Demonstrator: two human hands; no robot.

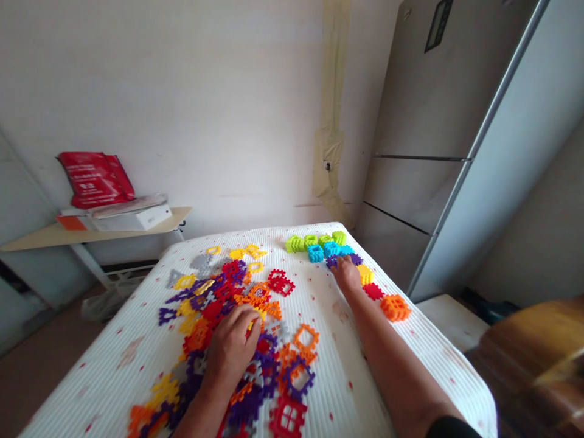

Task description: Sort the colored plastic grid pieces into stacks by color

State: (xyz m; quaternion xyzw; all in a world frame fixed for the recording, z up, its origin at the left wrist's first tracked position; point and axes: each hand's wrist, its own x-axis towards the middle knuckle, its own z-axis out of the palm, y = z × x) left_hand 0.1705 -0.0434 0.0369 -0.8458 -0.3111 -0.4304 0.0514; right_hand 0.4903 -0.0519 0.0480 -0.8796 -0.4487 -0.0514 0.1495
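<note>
My left hand is over a heap of loose plastic interlocking pieces, its fingers curled inward. A bit of yellow shows by its fingertips; I cannot make out what the fingers hold. My right arm reaches forward, and my right hand is closed on a purple interlocking block at the far right of the table. Around it are green blocks, blue blocks, a yellow block, a red stack and an orange block. My right fingertips are partly hidden.
Loose pieces spread over the table's left and middle, among them a red window piece, an orange frame and a purple frame. A fridge stands at the right. A side shelf carries a red bag and a white box.
</note>
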